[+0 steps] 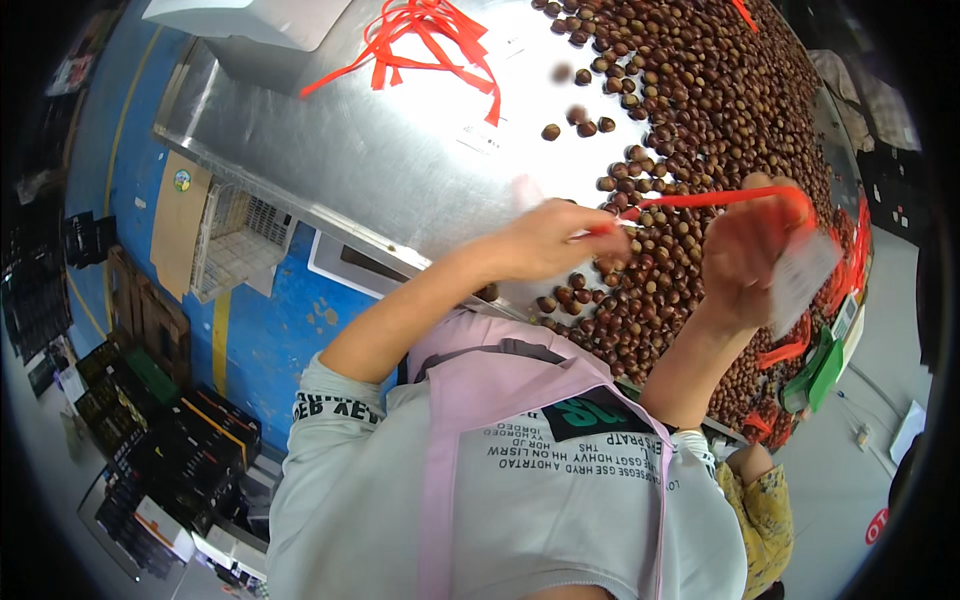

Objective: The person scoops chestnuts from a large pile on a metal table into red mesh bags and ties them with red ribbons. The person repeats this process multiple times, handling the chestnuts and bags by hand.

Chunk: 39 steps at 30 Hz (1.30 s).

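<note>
My left hand [574, 236] has its fingers closed on a red strip [697, 198] at its near end, over the edge of a heap of chestnuts [720, 97]. From there the strip stretches across to my right hand [750, 247], which is blurred, raised over the chestnuts and closed around the strip's other part. A whitish tag or piece of clear plastic [804, 281] shows beside the right hand; what holds it is not plain. Loose red strips [427, 45] lie in a tangle on the metal table [360, 157]. A few single chestnuts [551, 132] lie beside the heap, some blurred.
A white container [255, 22] stands at the table's far left. Red net bags of chestnuts [844, 262] and a green object [814, 371] lie at the right. A plastic crate [240, 240] sits below the table's left edge. Another person's patterned sleeve [765, 517] shows at lower right.
</note>
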Motion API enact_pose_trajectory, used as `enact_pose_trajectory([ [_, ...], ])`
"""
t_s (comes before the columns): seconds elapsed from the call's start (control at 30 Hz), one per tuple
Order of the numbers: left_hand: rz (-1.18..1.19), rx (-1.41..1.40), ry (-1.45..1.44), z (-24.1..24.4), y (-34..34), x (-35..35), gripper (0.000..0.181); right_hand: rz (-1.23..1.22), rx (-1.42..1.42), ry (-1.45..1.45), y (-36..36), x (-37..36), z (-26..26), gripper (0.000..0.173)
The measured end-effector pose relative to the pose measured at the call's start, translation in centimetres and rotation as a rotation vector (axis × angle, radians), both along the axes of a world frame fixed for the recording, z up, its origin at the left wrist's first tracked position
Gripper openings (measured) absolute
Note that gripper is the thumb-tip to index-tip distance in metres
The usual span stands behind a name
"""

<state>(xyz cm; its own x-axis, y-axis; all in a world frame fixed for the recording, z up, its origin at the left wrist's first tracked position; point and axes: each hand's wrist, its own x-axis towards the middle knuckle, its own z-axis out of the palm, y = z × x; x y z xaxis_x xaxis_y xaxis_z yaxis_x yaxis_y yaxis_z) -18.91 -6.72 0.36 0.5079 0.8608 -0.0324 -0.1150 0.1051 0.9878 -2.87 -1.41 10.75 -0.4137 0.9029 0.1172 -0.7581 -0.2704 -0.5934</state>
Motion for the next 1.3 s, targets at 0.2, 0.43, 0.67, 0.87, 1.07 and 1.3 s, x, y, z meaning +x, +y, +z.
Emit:
enact_pose_trajectory([
  [0.2,0.932,-0.363,-0.254,-4.4,-4.6,-10.9,0.032,0.242,0.225,-0.867,-2.7,-3.6,-6.7,0.041],
  [0.43,1.022,-0.357,-0.291,-1.5,-7.1,-11.4,0.030,0.331,1.461,-1.248,-10.0,-3.3,-17.9,0.016],
  [0.67,0.964,-0.424,-0.261,-2.1,-7.7,-6.5,0.024,0.154,1.575,-1.711,-6.8,8.1,-16.6,0.013],
  [0.87,0.814,-0.493,-0.481,-1.0,-7.0,-1.0,0.025,-0.138,1.446,-1.957,-4.2,16.1,-14.8,0.015],
  [1.07,0.692,-0.628,-0.792,-0.2,-6.2,4.9,0.024,-0.265,0.970,-1.695,-6.4,14.8,-12.3,0.034],
  [1.3,0.650,-0.653,-0.801,-0.7,-5.5,8.4,0.021,0.388,0.020,-0.987,-12.6,10.5,-10.7,0.023],
])
